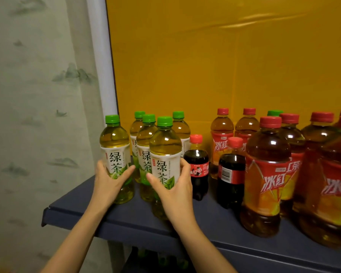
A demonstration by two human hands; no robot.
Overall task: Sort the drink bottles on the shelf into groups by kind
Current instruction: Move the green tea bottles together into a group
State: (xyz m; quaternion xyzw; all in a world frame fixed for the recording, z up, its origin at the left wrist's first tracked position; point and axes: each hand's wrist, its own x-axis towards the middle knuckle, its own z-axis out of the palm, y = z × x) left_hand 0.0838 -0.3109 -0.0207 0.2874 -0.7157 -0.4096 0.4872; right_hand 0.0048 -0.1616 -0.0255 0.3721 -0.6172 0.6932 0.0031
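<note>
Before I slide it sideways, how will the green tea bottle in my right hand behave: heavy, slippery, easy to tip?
The green tea bottle in the right hand looks nearly full, so it is probably heavy for its size. Tall and narrow, it may tip if pushed near the cap. Its smooth plastic could be slippery; the label likely grips better.

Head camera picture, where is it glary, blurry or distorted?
Head view: glare streaks on the yellow back panel; red tea bottles at the right edge look soft and stretched; the left green tea bottle and front green tea bottle labels read sharp.
</note>
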